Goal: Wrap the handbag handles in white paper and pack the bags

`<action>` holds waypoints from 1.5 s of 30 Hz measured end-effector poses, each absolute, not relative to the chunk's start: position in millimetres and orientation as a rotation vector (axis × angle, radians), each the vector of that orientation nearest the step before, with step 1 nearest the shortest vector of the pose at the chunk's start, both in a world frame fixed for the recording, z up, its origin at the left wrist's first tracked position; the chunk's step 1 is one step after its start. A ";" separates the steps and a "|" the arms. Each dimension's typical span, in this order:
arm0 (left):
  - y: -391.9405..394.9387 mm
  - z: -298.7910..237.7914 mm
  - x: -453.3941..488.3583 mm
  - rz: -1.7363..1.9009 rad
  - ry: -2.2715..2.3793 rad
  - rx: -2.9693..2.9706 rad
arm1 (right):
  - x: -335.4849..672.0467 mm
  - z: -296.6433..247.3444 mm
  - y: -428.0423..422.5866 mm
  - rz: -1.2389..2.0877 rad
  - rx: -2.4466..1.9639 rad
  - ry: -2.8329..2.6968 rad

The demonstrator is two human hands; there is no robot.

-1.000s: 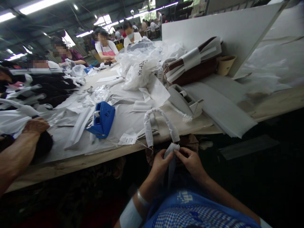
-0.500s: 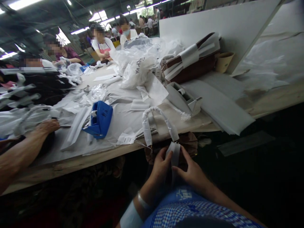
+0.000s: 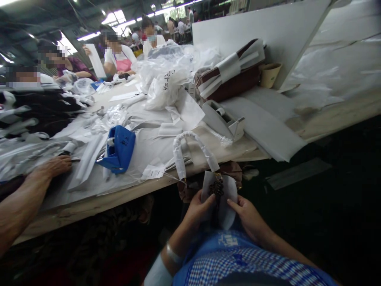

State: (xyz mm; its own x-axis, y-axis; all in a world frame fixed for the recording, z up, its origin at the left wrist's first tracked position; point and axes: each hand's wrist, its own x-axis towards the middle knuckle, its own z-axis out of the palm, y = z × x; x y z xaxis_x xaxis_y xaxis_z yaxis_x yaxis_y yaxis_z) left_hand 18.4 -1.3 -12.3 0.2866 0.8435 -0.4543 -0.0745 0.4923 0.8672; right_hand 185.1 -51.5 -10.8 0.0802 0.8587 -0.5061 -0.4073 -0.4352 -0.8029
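A brown handbag (image 3: 235,169) rests at the table edge against my lap, partly hidden by a white wrapping sheet (image 3: 229,196). Its handle (image 3: 179,157) is wrapped in white and stands up in an arch, with a white paper tag (image 3: 153,172) hanging beside it on the table. A dark, knotted-looking charm (image 3: 217,188) hangs from a gold ring in front of the sheet. My left hand (image 3: 194,212) pinches the sheet's left side, the thumb near the charm. On the right side, my right hand (image 3: 249,213) grips the sheet between thumb and fingers.
A blue tape dispenser (image 3: 126,149) and a grey tape dispenser (image 3: 222,119) stand on the table. Behind are plastic bags (image 3: 162,89), a wrapped brown bag (image 3: 238,85) and a paper cup (image 3: 270,75). A co-worker's hand (image 3: 56,165) reaches in at left.
The white sheet, a narrow folded strip before, is now spread wide, showing the dark charm. My hands have moved apart. Across the table a person now holds up a white sheet.
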 end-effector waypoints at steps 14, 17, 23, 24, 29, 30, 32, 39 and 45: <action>-16.1 -6.3 14.8 0.823 1.284 1.398 | 263.1 -4.3 -106.0 0.782 -1.896 -0.875; -16.8 31.3 22.6 0.973 1.204 1.670 | 276.2 26.9 -110.7 0.531 -1.862 -1.390; -12.8 78.1 49.9 0.577 0.682 1.850 | 272.5 68.6 -103.2 0.548 -1.621 -1.879; -12.4 76.2 50.4 0.548 0.705 1.785 | 274.1 68.8 -102.1 0.523 -1.634 -1.857; -17.1 43.7 43.8 0.811 1.024 1.265 | 282.8 53.0 -102.8 0.561 -1.772 -1.142; -19.5 36.0 44.1 0.837 1.053 1.183 | 279.7 48.7 -103.5 0.713 -1.706 -0.973; -24.0 22.7 47.0 0.815 1.051 1.112 | 268.6 41.2 -104.3 1.086 -1.530 -0.703; 3.1 3.1 43.2 0.884 0.966 1.037 | 281.7 30.6 -94.8 0.973 -1.656 -0.430; 38.0 -19.2 62.1 0.876 1.073 1.089 | 327.0 30.2 -106.1 0.836 -1.973 -1.108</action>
State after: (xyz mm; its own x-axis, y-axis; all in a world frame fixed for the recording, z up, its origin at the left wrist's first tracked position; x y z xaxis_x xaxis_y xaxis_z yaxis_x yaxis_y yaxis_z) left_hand 62.1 38.0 -19.2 0.2649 0.9359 -0.2324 -0.0399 0.2514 0.9671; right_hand 327.0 -106.1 30.2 0.4220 0.8867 -0.1887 0.4254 -0.3775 -0.8225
